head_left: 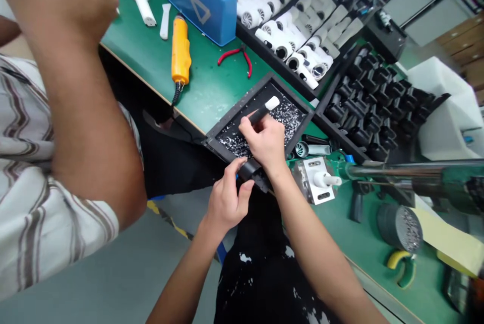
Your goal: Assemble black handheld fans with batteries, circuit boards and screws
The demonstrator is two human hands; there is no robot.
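Observation:
My right hand (264, 142) grips a black handle with a white end (260, 111), held over a dark square tray (257, 94) full of white-flecked plastic trimmings. My left hand (227, 198) closes around a black plastic piece (249, 170) at the tray's near corner, and my fingers hide much of it. The two pieces sit close together, but I cannot tell whether they touch. Several white hair dryers (295, 59) lie in a black rack beyond the tray.
A co-worker's striped sleeve and bare arm (71, 112) fill the left side. The green bench holds a yellow power screwdriver (180, 52), red-handled cutters (236, 57), a blue box (200, 1) and a white jig (317, 178). Black parts fill a rack (378, 102) at right.

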